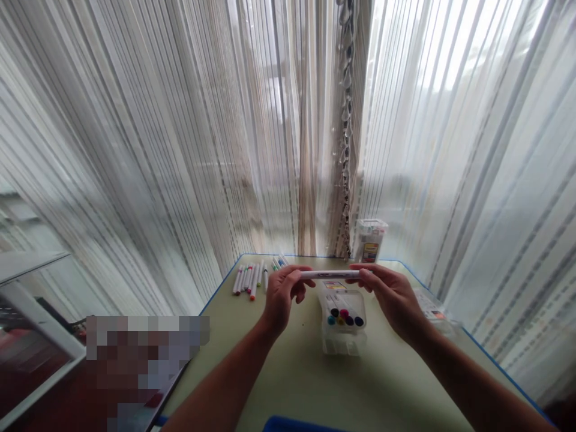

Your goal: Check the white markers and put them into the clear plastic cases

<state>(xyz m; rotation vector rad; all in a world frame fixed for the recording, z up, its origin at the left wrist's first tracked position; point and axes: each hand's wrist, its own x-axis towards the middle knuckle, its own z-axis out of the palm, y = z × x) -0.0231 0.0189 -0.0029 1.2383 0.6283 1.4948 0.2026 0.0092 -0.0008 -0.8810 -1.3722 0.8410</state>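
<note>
A white marker (pixel 330 275) is stretched level between my two hands, above the table. My left hand (pixel 285 291) pinches its left end, and my right hand (pixel 387 294) pinches its right end. Dark print shows along the barrel. Just below and beyond it lies an open clear plastic box (pixel 344 344) holding several markers, their coloured ends towards me: black, pink, teal, yellow and dark blue. To the left, a loose group of white markers (pixel 246 279) with coloured ends rests on the table; a few more are partly hidden behind my left hand.
An upright clear container (pixel 371 240) with a label stands at the back of the pale green table (pixel 297 378). Clear plastic packaging (pixel 434 312) lies at the right, partly behind my forearm. A blue object (pixel 299 425) shows at the near edge. Striped curtains (pixel 157 150) hang close behind.
</note>
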